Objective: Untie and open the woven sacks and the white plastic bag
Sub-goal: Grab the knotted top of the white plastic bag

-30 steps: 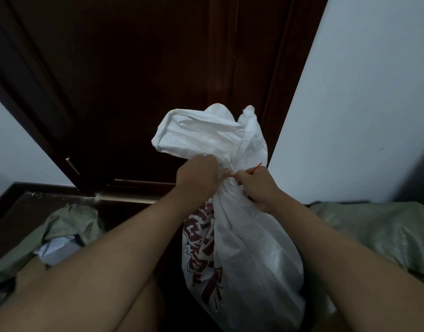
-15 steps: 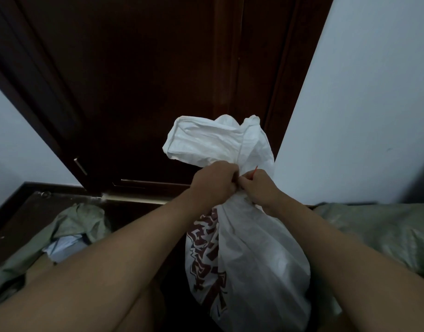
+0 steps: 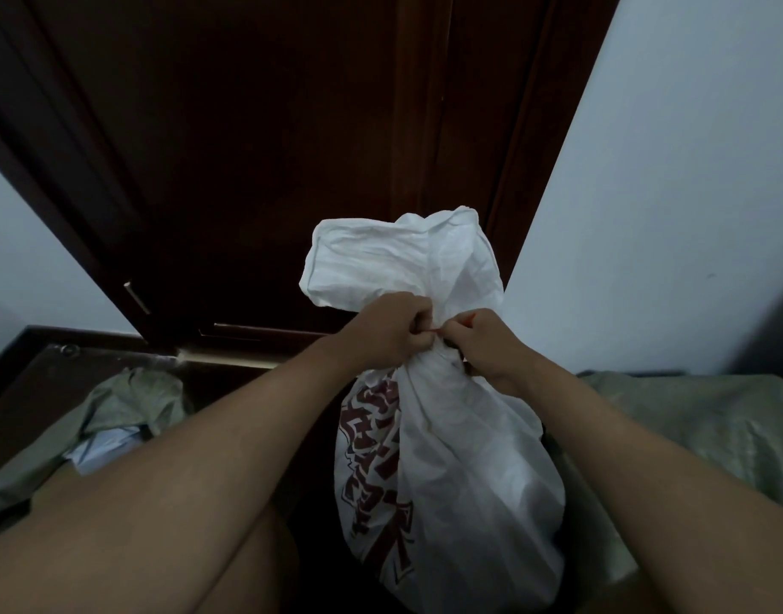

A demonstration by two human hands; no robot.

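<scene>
I had both hands at the neck of the white sack (image 3: pixel 451 471), which stood upright in front of the dark door (image 3: pixel 256 161). My left hand (image 3: pixel 387 330) was curled tight round the gathered neck. My right hand (image 3: pixel 487 343) pinched the thin red tie (image 3: pixel 434 332) between the 2 hands, which were almost touching. Red print ran down the sack's left side. 1 green sack (image 3: pixel 128 405) lay left of the white sack, another green sack (image 3: pixel 699 427) lay right of it.
</scene>
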